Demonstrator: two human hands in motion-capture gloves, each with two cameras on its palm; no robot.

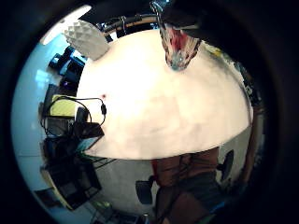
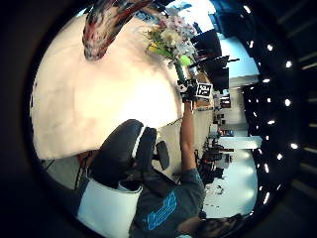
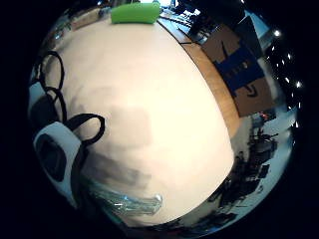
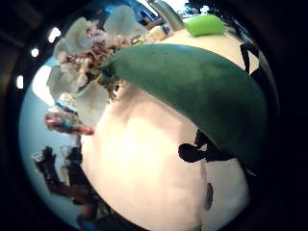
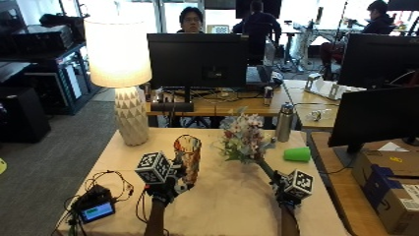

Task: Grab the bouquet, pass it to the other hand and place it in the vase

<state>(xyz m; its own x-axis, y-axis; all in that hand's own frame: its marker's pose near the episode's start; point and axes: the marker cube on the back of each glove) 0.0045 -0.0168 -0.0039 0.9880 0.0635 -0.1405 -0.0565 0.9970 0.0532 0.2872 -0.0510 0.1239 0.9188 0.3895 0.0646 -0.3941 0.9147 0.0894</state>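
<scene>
In the outside view my right hand (image 5: 283, 192) grips the green stem of the bouquet (image 5: 243, 136) and holds it tilted above the table, blossoms up and toward the vase. The stem (image 4: 192, 86) fills the right thumb side palm view, with the flowers (image 4: 91, 53) beyond it. The red-and-orange patterned glass vase (image 5: 187, 156) stands upright just left of the bouquet, and my left hand (image 5: 167, 188) holds its lower part. Both left palm views show the vase (image 1: 180, 46) (image 2: 101, 25) close over the white tabletop. The bouquet (image 2: 171, 37) and my right hand (image 2: 190, 91) also show there.
A white lamp (image 5: 124, 73) stands at the table's back left. A green cup (image 5: 298, 154) lies at the right and a metal bottle (image 5: 284, 123) stands behind it. A small screen device (image 5: 97, 210) with black cables sits at the front left. Monitors (image 5: 196, 59) line the back.
</scene>
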